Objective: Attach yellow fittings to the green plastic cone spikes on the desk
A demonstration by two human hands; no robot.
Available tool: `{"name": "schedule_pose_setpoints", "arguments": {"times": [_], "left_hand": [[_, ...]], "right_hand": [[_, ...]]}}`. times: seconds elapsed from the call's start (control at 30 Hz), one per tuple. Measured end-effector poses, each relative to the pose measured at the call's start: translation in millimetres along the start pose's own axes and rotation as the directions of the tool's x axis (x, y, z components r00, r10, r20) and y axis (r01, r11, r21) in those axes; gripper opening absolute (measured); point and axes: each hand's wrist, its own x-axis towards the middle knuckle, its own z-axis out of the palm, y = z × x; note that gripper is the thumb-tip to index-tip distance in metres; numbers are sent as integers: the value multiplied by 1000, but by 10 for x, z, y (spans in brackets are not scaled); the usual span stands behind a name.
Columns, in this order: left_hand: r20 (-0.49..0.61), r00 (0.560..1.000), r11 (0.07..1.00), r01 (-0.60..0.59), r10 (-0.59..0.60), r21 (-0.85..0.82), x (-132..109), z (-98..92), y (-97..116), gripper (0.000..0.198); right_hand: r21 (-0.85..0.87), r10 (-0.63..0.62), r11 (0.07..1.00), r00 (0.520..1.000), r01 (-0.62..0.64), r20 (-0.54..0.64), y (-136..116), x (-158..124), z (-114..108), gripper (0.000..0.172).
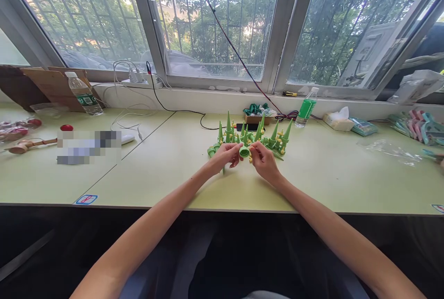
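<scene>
Two narrow grips, left hand [226,155] and right hand [266,161], meet above the counter [166,162]. Left fingers hold a round, hollow, plastic-looking green part [244,152], open end toward the camera. Right fingers pinch beside it; their grip's contents cannot be told. Beyond, smooth tapered green spikes [228,126] with yellow fittings [279,140] stand partly hidden, masking a dark flat object [250,127].

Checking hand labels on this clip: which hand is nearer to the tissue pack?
Right. The right hand is left of the tissue pack and lower in view; the left hand is farther left, past the green piece.
</scene>
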Motion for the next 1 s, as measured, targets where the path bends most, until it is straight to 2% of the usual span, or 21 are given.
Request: {"name": "schedule_pose_setpoints", "arguments": {"times": [0.13, 0.27, 0.43, 0.6, 0.7, 0.8, 0.9, 1.0], "left_hand": [[6, 999, 999, -32, 32, 35, -13, -16, 0, 48], [1, 996, 986, -91, 92, 140, -13, -55, -30, 47], [22, 986, 944, -165, 166, 285, -38, -76, -16, 45], [-14, 971, 893, -216, 240, 394, -41, -41, 17, 42], [-30, 918, 805, -331, 396, 492, -8, -34, -25, 40], [1, 831, 634, -425, 556, 646, 20, -50, -99, 32], [75, 763, 483, -479, 642, 733, 30, -76, -160, 23], [122, 723, 397, -504, 680, 767, 35, -91, -187, 21]], "right_hand": [[2, 1, 1000, 1000, -1, 8, 1, -5, -8, 29], [-5, 5, 1000, 1000, -5, 18, -5, -6, -15, 29], [-22, 3, 1000, 1000, -3, 26, -20, -7, -26, 29], [-38, 8, 999, 999, -7, 32, -7, 1, -31, 29], [-53, 9, 999, 999, -7, 37, 5, 10, -34, 31], [-52, 23, 998, 999, -21, 42, 6, 18, -43, 33], [-27, 65, 998, 997, -64, 52, -1, 22, -50, 35], [-10, 89, 996, 995, -89, 47, 0, 27, -38, 36]]}}
